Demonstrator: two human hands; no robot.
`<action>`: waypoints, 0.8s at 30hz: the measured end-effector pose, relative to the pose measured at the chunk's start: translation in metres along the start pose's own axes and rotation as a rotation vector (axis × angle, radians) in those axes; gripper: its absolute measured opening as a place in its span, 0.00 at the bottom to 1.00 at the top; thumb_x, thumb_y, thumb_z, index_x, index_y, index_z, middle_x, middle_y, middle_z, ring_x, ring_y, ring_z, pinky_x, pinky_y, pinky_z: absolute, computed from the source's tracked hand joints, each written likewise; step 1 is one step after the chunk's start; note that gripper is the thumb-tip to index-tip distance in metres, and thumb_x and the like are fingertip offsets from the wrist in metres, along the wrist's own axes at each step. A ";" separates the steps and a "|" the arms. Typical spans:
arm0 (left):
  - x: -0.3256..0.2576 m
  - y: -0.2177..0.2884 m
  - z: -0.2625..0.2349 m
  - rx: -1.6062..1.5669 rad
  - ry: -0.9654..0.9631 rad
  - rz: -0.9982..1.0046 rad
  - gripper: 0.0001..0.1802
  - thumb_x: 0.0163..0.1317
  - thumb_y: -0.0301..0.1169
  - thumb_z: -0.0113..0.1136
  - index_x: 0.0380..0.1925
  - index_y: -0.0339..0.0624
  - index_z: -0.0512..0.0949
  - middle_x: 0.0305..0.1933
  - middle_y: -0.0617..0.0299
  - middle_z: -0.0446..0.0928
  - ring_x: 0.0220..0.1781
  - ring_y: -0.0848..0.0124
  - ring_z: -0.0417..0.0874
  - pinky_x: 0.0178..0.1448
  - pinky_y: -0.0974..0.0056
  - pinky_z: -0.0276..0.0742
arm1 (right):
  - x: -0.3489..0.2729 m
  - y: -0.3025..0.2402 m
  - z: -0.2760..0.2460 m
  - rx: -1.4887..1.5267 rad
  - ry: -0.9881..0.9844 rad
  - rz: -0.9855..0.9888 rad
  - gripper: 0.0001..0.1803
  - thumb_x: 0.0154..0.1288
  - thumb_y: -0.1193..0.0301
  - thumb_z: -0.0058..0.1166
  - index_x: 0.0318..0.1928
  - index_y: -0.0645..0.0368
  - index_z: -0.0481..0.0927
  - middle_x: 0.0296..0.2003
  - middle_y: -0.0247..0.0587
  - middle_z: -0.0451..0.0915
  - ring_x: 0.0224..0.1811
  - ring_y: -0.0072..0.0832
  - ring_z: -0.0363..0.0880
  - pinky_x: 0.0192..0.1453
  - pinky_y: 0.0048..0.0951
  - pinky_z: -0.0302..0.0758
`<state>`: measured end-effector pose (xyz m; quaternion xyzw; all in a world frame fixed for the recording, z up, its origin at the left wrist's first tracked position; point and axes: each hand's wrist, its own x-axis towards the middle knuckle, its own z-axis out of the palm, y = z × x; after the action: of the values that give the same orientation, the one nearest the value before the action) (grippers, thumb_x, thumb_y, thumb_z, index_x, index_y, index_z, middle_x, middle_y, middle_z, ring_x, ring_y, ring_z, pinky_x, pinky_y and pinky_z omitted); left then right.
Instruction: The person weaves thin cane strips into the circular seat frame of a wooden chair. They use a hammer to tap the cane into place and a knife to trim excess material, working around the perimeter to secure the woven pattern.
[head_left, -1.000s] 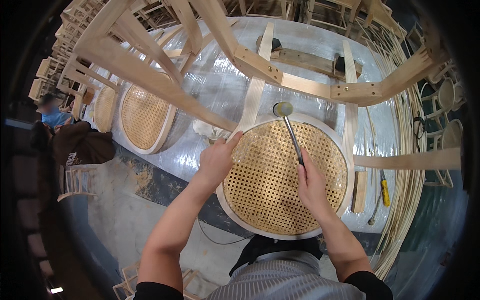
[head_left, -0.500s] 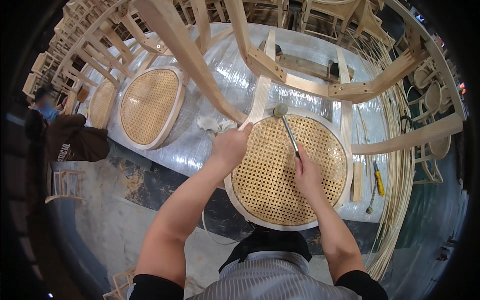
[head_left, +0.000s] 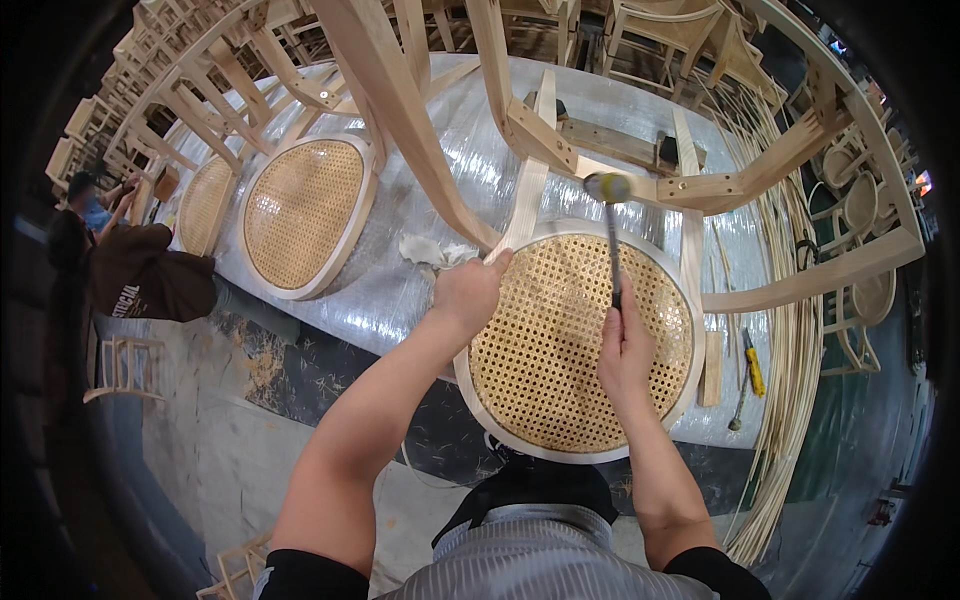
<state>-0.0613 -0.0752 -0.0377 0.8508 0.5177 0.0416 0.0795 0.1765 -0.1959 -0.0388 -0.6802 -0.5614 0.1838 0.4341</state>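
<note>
Over the cane seat (head_left: 565, 350), the right hand (head_left: 627, 350) is gripping the mallet (head_left: 613, 240) by its handle, while the left hand (head_left: 468, 295), its closure not discernible, is resting at the seat's upper-left rim, ideally keeping fingers clear of the mallet's head

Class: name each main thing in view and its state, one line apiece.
Near cane seat: panel set within rim
Left hand: at that seat's edge
Mallet: held, head blurred
Right hand: closed around mallet
White cloth: crumpled
Yellow-handled tool: lying unheld
Cane strips: loosely bunched
Neighbouring cane seat: untouched
</note>
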 end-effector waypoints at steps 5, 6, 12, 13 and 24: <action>0.006 0.008 0.002 -0.012 -0.004 0.041 0.37 0.68 0.24 0.51 0.77 0.60 0.73 0.38 0.47 0.85 0.37 0.47 0.90 0.41 0.45 0.85 | -0.001 0.021 -0.006 -0.289 -0.242 0.122 0.27 0.85 0.71 0.48 0.80 0.57 0.68 0.31 0.54 0.83 0.31 0.41 0.84 0.39 0.40 0.77; 0.008 0.005 -0.002 0.008 -0.009 0.034 0.37 0.67 0.23 0.51 0.77 0.60 0.72 0.38 0.47 0.85 0.37 0.47 0.90 0.42 0.45 0.85 | 0.006 0.014 -0.006 -0.210 -0.219 0.114 0.27 0.85 0.71 0.48 0.80 0.57 0.68 0.31 0.55 0.83 0.31 0.42 0.84 0.40 0.41 0.77; 0.003 0.005 0.002 -0.070 0.008 -0.032 0.38 0.66 0.22 0.52 0.78 0.61 0.72 0.40 0.46 0.85 0.41 0.47 0.90 0.45 0.44 0.85 | -0.012 0.001 0.012 0.004 -0.021 -0.107 0.28 0.84 0.71 0.49 0.80 0.55 0.68 0.32 0.56 0.83 0.32 0.45 0.86 0.41 0.44 0.78; 0.010 0.015 0.001 -0.081 -0.005 -0.020 0.38 0.66 0.22 0.52 0.78 0.60 0.72 0.40 0.46 0.85 0.41 0.47 0.90 0.45 0.44 0.85 | -0.015 0.021 0.014 -0.094 -0.104 -0.053 0.28 0.84 0.71 0.49 0.81 0.55 0.67 0.32 0.56 0.84 0.32 0.44 0.86 0.41 0.44 0.79; 0.003 0.015 0.004 -0.055 -0.019 -0.067 0.37 0.65 0.21 0.54 0.76 0.60 0.75 0.39 0.48 0.86 0.41 0.48 0.90 0.46 0.45 0.85 | -0.018 0.014 0.024 -0.069 -0.202 0.080 0.28 0.85 0.70 0.48 0.81 0.50 0.67 0.46 0.58 0.87 0.38 0.38 0.89 0.44 0.39 0.82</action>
<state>-0.0464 -0.0790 -0.0393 0.8309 0.5437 0.0452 0.1093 0.1623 -0.2029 -0.0675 -0.6946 -0.5808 0.2491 0.3437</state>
